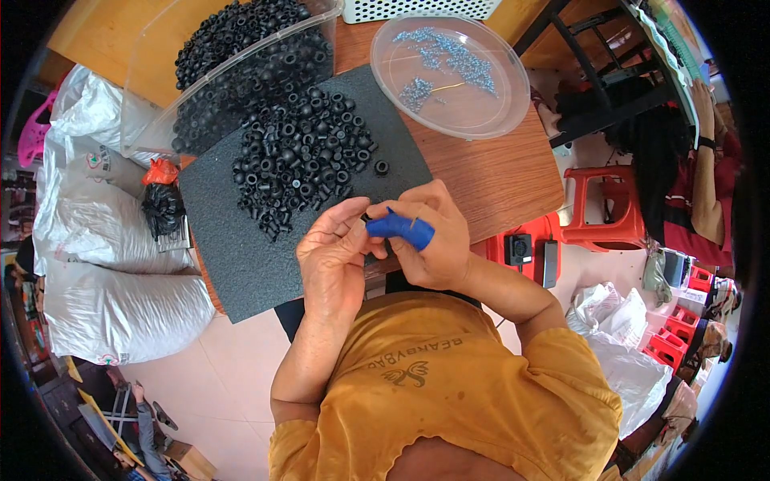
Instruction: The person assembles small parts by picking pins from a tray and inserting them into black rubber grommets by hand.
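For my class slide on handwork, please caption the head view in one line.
Left hand and right hand with blue finger wrapping meet at a small dark piece near heaped black parts.

The left hand (333, 260) hides most of a black part (366, 217); the top edge crops basket (421, 10) and tub (148, 88); blue bits (453, 58) are too small to tell

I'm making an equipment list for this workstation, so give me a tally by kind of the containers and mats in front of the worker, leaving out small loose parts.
Clear rectangular tub: 1
Round clear dish: 1
White perforated basket, partly out of view: 1
Dark mat: 1
Total: 4
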A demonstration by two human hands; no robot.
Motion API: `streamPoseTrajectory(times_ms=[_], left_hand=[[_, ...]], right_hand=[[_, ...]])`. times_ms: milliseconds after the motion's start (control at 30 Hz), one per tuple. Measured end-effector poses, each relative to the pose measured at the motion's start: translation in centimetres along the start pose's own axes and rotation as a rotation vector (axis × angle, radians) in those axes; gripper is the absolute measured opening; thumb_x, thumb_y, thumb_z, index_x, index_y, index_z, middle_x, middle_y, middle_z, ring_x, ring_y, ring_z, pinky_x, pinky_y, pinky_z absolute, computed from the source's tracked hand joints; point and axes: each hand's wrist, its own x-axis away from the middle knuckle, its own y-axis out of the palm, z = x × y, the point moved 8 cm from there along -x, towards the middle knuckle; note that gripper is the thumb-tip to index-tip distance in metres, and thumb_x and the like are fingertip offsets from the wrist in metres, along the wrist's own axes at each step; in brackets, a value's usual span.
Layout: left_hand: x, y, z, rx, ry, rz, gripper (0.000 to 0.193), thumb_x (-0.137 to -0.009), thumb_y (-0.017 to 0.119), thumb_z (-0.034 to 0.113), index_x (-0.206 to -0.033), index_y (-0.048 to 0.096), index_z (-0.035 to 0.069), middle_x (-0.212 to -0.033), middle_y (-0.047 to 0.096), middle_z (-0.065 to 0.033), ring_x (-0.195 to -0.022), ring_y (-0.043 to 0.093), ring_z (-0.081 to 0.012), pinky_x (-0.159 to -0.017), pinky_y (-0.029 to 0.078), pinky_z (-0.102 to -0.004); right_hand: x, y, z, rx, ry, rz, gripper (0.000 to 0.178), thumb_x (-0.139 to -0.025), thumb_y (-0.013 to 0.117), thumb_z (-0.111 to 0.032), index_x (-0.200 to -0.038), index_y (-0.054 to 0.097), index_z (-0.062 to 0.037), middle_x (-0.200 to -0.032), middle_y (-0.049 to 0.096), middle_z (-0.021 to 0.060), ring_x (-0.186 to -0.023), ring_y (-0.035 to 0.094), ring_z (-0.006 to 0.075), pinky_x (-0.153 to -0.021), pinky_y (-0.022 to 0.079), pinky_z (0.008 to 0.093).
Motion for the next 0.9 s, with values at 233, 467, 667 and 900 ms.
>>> streamPoseTrajectory(times_ms=[233,467,667,900], left_hand=[[0.4,-0.2,-0.2,-0.102,-0.047,0.045,0.02,-0.085,0.059,0.0,-0.104,0.059,-0.005,-0.093,0.064,-0.0107,-0.073,0.06,-0.0154,-0.062,0.051,-0.0262],[0.4,-0.4,-0.9,-0.121,-0.055,-0.053,0.016,-0.087,0.059,0.005,-0.101,0.057,-0.003,-0.088,0.064,-0.0115,-0.067,0.06,-0.0152,-0.055,0.05,-0.0262],[0.4,-0.5,-0.6,-0.158,-0.027,-0.05,0.018,-0.088,0.06,0.01,-0.101,0.055,-0.001,-0.08,0.064,-0.0137,-0.058,0.06,-0.0154,-0.048,0.048,-0.0255],[0.2,-0.4,-0.5,-0.207,-0.022,0.016,0.02,-0.088,0.059,0.011,-0.102,0.053,-0.002,-0.081,0.064,-0.0168,-0.058,0.06,-0.0183,-0.049,0.047,-0.0278]], right_hand=[[1.1,-0.2,-2.0,0.091,-0.341,0.081,0.047,-0.056,0.065,0.003,-0.103,0.065,-0.0014,-0.091,0.062,0.0063,-0.074,0.052,0.0201,-0.061,0.039,0.0291],[-0.8,-0.7,1.1,0.06,-0.133,0.007,0.033,-0.061,0.062,0.005,-0.093,0.063,-0.0028,-0.084,0.062,0.0067,-0.074,0.056,0.0264,-0.062,0.045,0.0355],[-3.9,0.1,5.4,0.213,-0.068,0.029,0.023,-0.069,0.064,0.006,-0.09,0.06,-0.001,-0.08,0.057,0.013,-0.074,0.054,0.0337,-0.061,0.044,0.0396],[-3.4,2.6,6.3,0.272,0.038,-0.118,0.023,-0.067,0.066,0.003,-0.087,0.056,0.0,-0.08,0.055,0.0144,-0.077,0.053,0.0351,-0.063,0.044,0.0423]])
